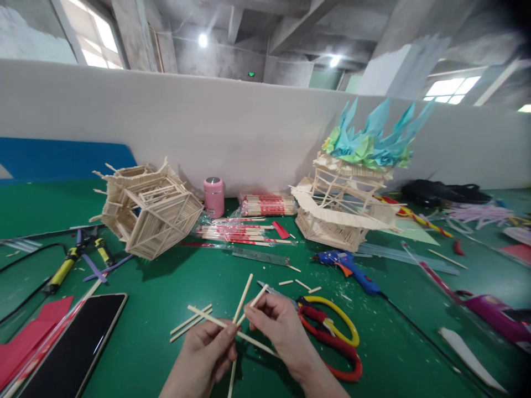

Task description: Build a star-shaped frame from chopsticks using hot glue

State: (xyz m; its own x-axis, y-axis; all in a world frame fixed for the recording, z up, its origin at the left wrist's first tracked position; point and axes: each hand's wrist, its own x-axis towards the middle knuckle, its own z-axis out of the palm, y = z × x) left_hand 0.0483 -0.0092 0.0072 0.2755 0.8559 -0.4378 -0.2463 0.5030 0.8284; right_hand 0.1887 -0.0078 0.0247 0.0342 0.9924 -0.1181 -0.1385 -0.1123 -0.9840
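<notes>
My left hand (209,349) pinches crossed pale wooden sticks (258,342), which look like disposable chopsticks, where they meet between thumb and fingers. My right hand (280,325) grips another wooden stick (261,294) between thumb and fingertips, slanted with its lower end at the crossing. Whether that end touches the others I cannot tell. Loose sticks (188,325) lie on the green table just behind my left hand. Red and yellow-handled scissors (350,321) rest beside my right hand, their blades partly hidden behind it. Short cut stick pieces (302,284) lie beyond my right hand.
Stick-built models (161,213) (344,221) stand left and right, the right one topped with blue-green paper. Between them are a pink flask (214,198) and packed sticks (267,204). A blue glue gun (348,268), pliers (66,268), phone (78,345) and purple tool (498,309) lie around.
</notes>
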